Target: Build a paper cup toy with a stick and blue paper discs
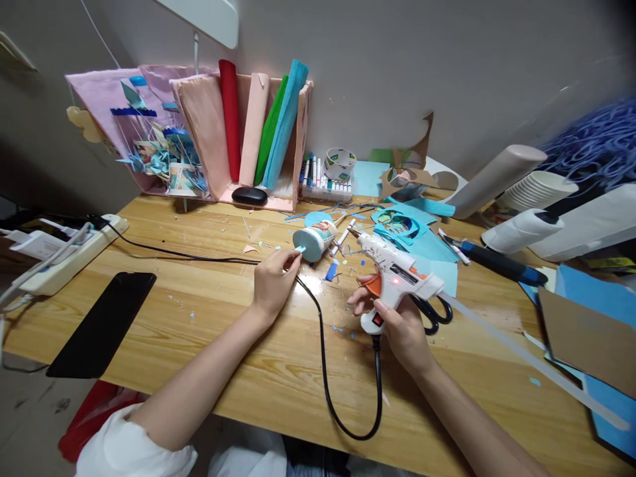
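Observation:
My left hand [274, 281] pinches a small light-blue paper piece [300, 249] close to the blue-covered end of a paper cup [314, 241] that lies on its side on the wooden table [209, 331]. My right hand [397, 324] grips a white hot glue gun [397, 275] with an orange trigger; its nozzle points toward the cup. A long glue stick [527, 358] sticks out behind the gun, and its black cord [322, 351] loops toward the table's front edge.
A pink organizer [209, 132] with paper rolls stands at the back. A power strip [64, 255] and black phone [102, 324] lie left. Black-handled scissors [432, 315], blue paper scraps [402, 225], markers [322, 179], stacked cups [536, 189] and cardboard [586, 338] crowd the right.

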### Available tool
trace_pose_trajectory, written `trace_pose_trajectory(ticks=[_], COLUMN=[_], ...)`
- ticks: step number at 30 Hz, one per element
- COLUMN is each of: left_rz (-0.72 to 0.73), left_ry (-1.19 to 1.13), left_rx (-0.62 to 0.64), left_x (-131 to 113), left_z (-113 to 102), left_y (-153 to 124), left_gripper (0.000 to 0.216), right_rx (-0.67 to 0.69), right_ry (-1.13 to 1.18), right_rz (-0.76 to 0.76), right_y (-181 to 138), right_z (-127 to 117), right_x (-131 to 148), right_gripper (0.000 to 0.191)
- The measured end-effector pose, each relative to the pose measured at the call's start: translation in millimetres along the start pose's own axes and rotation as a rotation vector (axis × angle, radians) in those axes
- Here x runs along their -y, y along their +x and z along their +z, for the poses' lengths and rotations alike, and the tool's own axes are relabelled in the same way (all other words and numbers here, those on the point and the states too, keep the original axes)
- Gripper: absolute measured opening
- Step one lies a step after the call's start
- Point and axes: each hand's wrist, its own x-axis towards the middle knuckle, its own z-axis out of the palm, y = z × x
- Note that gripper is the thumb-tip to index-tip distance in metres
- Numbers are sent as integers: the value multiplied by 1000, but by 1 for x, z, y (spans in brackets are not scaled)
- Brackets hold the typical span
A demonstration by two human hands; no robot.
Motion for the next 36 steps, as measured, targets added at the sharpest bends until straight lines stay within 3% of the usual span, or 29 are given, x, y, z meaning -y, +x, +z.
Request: trace_pose_trajectory(ticks=[7,11,17,23,27,36], left_rz=[-496,-641,-704,-747,-759,-434], left_ry=[-443,-577,-547,-638,-736,-499], left_rx=[6,-10,5,-35,16,119], left_x=[2,4,2,0,5,10], left_z=[3,1,-3,-2,2,8], left_y=[3,7,8,7,6,3], left_gripper=[23,24,28,32,42,22], right_rx=[-31,-46,-36,-19,6,12], right_ry=[9,-15,-5,-1,-3,-28], right_rz=[20,40,47,44,56,54], right_y=[3,3,3,1,-1,-1], right_z=[-1,-2,-1,-2,-1,1], right_x=[-4,-6,-7,-7,-6,-3], right_gripper=[20,22,22,24,24,23])
